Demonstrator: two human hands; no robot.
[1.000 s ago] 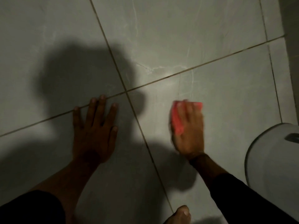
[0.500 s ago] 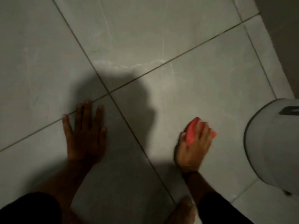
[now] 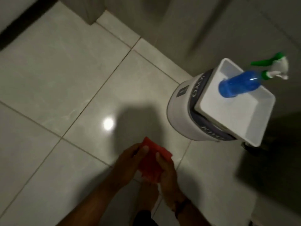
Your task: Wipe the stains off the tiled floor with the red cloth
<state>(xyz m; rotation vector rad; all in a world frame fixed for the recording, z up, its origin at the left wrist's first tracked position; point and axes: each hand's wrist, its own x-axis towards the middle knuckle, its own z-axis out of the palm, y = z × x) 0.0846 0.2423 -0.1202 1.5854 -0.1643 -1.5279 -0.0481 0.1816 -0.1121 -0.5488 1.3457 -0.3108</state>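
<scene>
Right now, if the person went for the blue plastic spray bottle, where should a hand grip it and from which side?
Probably around the blue plastic spray bottle at its round mid-body, coming from the open floor side; it stands in the white rectangular tub, its trigger head pointing toward the wall.

Large glossy pale-grey floor tiles (image 3: 53,75) with thin dark grout lines, one bright lamp glare (image 3: 108,123) near the middle. Plain grey wall (image 3: 203,22) far and right. White mop bucket (image 3: 184,118) on the right, carrying a white tray (image 3: 244,115) and a blue spray bottle (image 3: 239,84).
</scene>
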